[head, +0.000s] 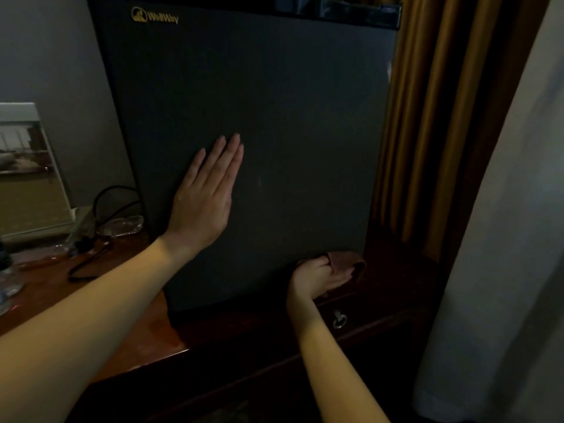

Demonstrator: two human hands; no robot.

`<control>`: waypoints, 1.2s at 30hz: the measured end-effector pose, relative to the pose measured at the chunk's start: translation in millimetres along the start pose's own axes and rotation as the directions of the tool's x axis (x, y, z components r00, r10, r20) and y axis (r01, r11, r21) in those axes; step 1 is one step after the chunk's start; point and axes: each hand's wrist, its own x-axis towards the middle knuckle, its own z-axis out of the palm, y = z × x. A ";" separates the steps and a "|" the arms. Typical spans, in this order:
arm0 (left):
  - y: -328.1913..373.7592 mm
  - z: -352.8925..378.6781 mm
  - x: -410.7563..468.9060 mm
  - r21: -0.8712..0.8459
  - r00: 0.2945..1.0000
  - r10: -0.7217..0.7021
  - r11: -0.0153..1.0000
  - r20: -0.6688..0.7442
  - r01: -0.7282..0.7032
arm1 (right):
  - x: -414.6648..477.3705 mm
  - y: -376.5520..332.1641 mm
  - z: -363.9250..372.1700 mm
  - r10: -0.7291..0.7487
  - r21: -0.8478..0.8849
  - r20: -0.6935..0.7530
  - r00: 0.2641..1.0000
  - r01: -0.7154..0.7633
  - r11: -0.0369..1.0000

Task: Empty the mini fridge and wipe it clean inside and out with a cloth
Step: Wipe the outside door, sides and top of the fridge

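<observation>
A dark mini fridge (pixel 274 102) with a gold logo at its top left stands on a wooden desk, its door closed. My left hand (pixel 204 196) lies flat on the door's lower left part, fingers straight and pointing up. My right hand (pixel 320 276) grips a brownish cloth (pixel 346 261) at the door's bottom right corner. The inside of the fridge is hidden.
The wooden desk (pixel 146 325) has a drawer with a ring pull (pixel 339 320) below my right hand. A black cable (pixel 100 227), a glass dish (pixel 122 225), a standing card (pixel 29 169) and a bottle (pixel 7 279) sit left. Brown curtains (pixel 442 117) hang on the right.
</observation>
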 end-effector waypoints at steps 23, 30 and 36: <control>-22.3 -41.0 -200.7 -0.259 0.843 0.097 0.964 0.528 0.052 | -153.1 32.2 8.7 0.148 0.033 0.437 0.887 -0.181 0.983; 21.9 -19.3 -165.0 -0.377 0.857 0.240 0.924 0.455 -0.059 | -5.4 3.9 -24.4 0.007 0.162 0.150 0.989 -0.031 0.986; 54.7 20.5 -153.7 -0.402 0.849 0.264 0.913 0.457 -0.068 | 119.3 -9.0 -45.7 0.048 0.073 0.185 0.982 -0.062 0.995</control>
